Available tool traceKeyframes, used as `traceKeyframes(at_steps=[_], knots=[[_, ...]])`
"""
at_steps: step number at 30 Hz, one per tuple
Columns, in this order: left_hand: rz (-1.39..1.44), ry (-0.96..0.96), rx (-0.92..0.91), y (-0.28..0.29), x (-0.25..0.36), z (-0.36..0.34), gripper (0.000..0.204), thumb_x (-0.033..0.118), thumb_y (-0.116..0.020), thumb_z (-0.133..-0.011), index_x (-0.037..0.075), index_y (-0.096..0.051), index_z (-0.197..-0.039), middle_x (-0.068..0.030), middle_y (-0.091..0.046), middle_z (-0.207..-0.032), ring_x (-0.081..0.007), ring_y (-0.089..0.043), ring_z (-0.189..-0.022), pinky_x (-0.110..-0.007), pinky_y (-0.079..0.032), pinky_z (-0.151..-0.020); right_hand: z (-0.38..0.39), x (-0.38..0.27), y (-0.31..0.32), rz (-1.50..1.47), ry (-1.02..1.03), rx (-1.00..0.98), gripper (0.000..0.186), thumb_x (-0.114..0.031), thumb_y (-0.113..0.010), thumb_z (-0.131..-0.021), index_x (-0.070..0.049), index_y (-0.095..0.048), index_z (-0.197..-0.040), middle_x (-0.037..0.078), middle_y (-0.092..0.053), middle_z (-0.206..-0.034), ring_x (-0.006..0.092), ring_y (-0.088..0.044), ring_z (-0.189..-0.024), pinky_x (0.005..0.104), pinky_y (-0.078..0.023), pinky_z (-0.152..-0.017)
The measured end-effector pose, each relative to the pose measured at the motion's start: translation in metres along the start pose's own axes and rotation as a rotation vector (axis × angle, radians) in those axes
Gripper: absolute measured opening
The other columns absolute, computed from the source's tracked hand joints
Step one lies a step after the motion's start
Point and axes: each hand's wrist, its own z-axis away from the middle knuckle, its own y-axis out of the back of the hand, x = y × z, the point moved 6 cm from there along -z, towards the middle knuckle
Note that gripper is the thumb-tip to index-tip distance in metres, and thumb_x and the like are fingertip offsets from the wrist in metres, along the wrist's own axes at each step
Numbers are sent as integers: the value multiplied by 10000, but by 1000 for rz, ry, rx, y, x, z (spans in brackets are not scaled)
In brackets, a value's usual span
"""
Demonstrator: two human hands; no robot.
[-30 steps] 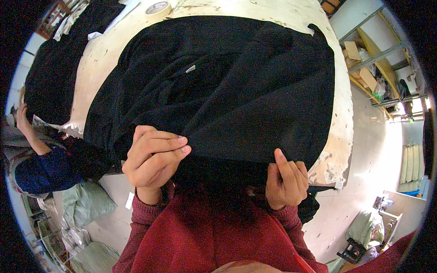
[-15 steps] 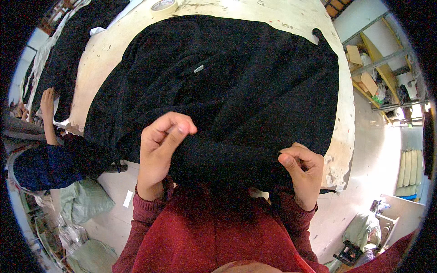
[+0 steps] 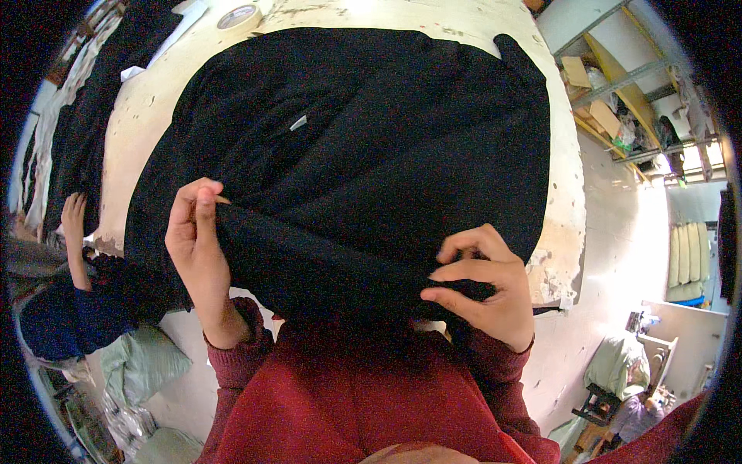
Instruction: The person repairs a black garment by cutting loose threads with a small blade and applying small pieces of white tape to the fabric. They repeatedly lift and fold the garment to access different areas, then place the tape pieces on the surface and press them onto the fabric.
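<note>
A large black cloth (image 3: 371, 139) lies spread over the pale worktable, its near part hanging toward my body. A small white tag (image 3: 298, 122) rests on it. At the left, my left hand (image 3: 202, 251) is closed, pinching a raised edge of the cloth between thumb and fingertips. My right hand (image 3: 488, 288) is closer to me on the right, with thumb and index fingertip almost together on the same edge and the other fingers curled apart. Between the hands the folded edge slants down from left to right. Exactly how much cloth the right fingertips grip is hidden.
A tape roll (image 3: 239, 17) sits on the worktable (image 3: 139, 139) at the far left. Beyond it, another person's hand (image 3: 73, 213) touches more dark fabric. Pale green sacks (image 3: 143, 362) stand on the floor at left. Metal shelving (image 3: 618, 100) rises at right.
My left hand has moved left and slightly up with the pinched edge. My right hand has moved left and its fingers have spread more. The view has shifted, and the cloth appears further left.
</note>
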Motion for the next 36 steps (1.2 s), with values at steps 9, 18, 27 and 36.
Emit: traceKeyframes(at_steps=[9,18,27,36], knots=[[-137,-374,-801,-102,69,54,160,175,-687,-847,94,-651,-979,-36,-646,-974,-200,-600,-991,-334,-371,-911,1,-6,-10,-156,-91,-85,163,-47,-730,-782,-47,-716,-944,77,-694,-831,188,-639,-748,294,-457,-684],[173,197,-667,-79,28,53,183,163,-576,-972,17,-600,-863,72,-459,-671,6,-325,-604,-206,-266,-517,19,15,1,-508,-476,28,174,-18,-673,-851,-15,-709,-1022,7,-685,-837,17,-567,-716,165,-416,-607],[223,207,-455,-73,34,47,154,122,-608,-942,0,-602,-849,11,-568,-772,-40,-470,-715,-203,-399,-672,23,19,7,-490,-428,231,114,-14,-669,-848,-35,-711,-952,5,-689,-835,66,-580,-666,210,-419,-584],[228,243,-774,-69,66,81,95,74,-629,-897,-4,-681,-916,-95,-687,-844,-150,-651,-795,-276,-500,-744,33,-44,-21,406,509,282,210,-115,-697,-755,-138,-715,-963,11,-703,-935,151,-616,-842,305,-429,-747]])
